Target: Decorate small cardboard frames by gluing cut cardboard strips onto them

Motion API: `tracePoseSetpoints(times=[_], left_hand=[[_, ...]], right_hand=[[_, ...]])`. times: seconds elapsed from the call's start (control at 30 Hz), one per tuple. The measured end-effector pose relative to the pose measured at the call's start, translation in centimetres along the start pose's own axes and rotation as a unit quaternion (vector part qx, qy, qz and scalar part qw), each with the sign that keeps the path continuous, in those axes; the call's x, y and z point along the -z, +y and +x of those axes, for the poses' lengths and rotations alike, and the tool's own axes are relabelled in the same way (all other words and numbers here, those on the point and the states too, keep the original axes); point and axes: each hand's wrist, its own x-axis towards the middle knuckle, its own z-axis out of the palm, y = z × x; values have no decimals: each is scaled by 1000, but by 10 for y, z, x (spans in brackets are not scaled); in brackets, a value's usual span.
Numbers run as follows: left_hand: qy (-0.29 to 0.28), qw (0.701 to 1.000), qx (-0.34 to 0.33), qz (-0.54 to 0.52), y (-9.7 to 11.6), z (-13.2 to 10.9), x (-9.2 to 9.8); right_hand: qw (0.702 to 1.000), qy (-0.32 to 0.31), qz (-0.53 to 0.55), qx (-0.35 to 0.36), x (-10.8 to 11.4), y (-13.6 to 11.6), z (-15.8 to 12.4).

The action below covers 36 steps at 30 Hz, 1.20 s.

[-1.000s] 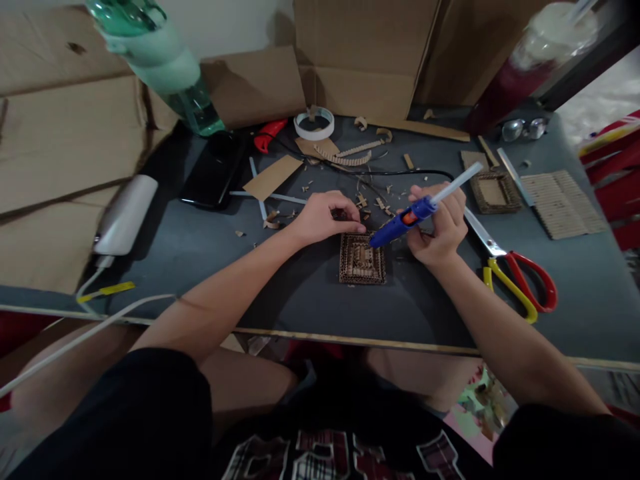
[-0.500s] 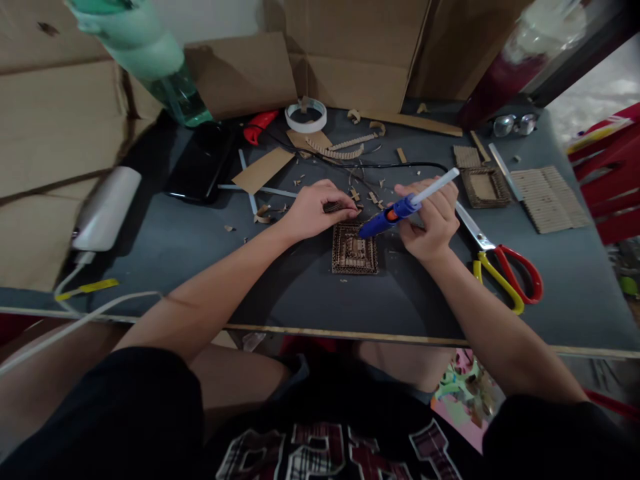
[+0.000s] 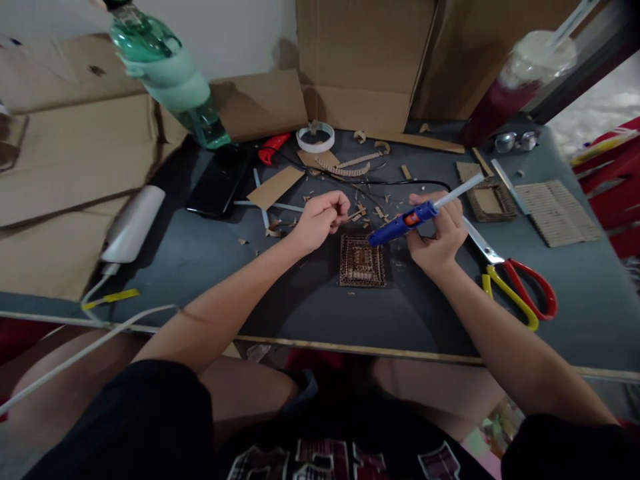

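The table (image 3: 300,310) lies open on the near side of the cardboard square (image 3: 362,261), while scissors (image 3: 517,287) block the right, scraps (image 3: 373,208) and a black cable (image 3: 400,181) crowd the far middle, and a phone (image 3: 219,181) sits far left.

No legible txt; shirt (image 3: 340,460) print cut off, unreadable

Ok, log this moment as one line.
right hand: grips blue glue gun, nozzle at far edge of square cardboard piece | left hand: fingers curled, beside cardboard scraps
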Motion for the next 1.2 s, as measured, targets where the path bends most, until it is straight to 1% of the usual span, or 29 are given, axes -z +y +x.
tracePoseSetpoints(times=[0.1, 0.17, 0.23, 0.27, 0.3, 0.4, 0.43, 0.47, 0.57, 0.8, 0.97, 1.0, 1.07, 1.13, 1.2], left_hand=[[-29, 996, -29, 78, 1, -2, 1], [-17, 990, -48, 129, 1, -3, 1], [10, 985, -59, 160, 2, -5, -1], [12, 984, -61, 169, 3, -6, -2], [1, 982, -63, 176, 4, -7, -3], [-64, 978, -76, 185, 6, -11, -5], [-76, 975, -86, 190, 6, -12, -5], [-80, 972, -96, 197, 7, -13, -4], [-65, 966, -117, 220, 5, -13, -3], [-68, 962, -96, 247, -2, -9, -4], [-93, 973, -66, 203, -5, -7, -7], [-90, 974, -62, 197, -5, -6, -6], [-63, 975, -63, 202, -5, -4, -3], [-16, 971, -76, 224, -6, -1, 3], [38, 961, -94, 257, -7, 3, 10]], right_hand=[[1000, 3, 4, 5, 0, -1, 1], [1000, -4, -3, 1, 1, -1, 1], [1000, -14, -7, -4, 1, 0, 0], [1000, -19, -8, -7, 1, 1, -1], [1000, -24, -11, -11, 1, 1, -1], [999, -39, -30, -15, 0, 3, -3], [999, -40, -35, -15, 0, 3, -3], [999, -37, -35, -12, 0, 3, -3], [1000, -20, -21, -1, -1, 3, -2], [999, -24, 21, 5, 1, 0, -2], [999, -27, 28, 3, 2, -2, -1], [999, -27, 27, 3, 2, -2, -1], [999, -24, 22, 3, 2, -2, 0], [1000, -21, 17, 5, 3, -1, 1], [1000, -19, 11, 8, 3, 0, 2]])
